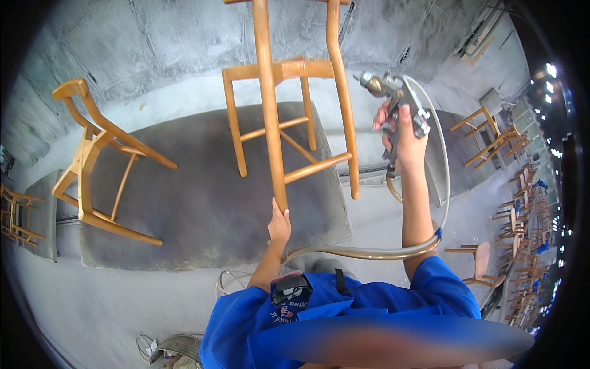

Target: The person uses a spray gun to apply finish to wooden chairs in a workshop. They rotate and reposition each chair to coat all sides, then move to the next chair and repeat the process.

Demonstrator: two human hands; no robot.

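A light-brown wooden chair frame [269,104] without a seat panel stands tilted in front of me, over a dark, flat platform. My left hand [280,226] is closed round the lower end of its nearest leg. To the right of the frame, raised off the platform, my right hand [410,138] grips a metal spray gun [393,92]. The gun's nozzle points left and away, toward the upper part of the chair. A pale hose [437,135] and a thicker clear hose [369,253] run near my right forearm.
Another chair frame [86,160] lies tipped on the left of the dark platform [196,197]. More frames sit on platforms at far left [21,215] and right [485,135]. A grey stained wall [172,43] closes the far side. Several chairs [522,227] line the right.
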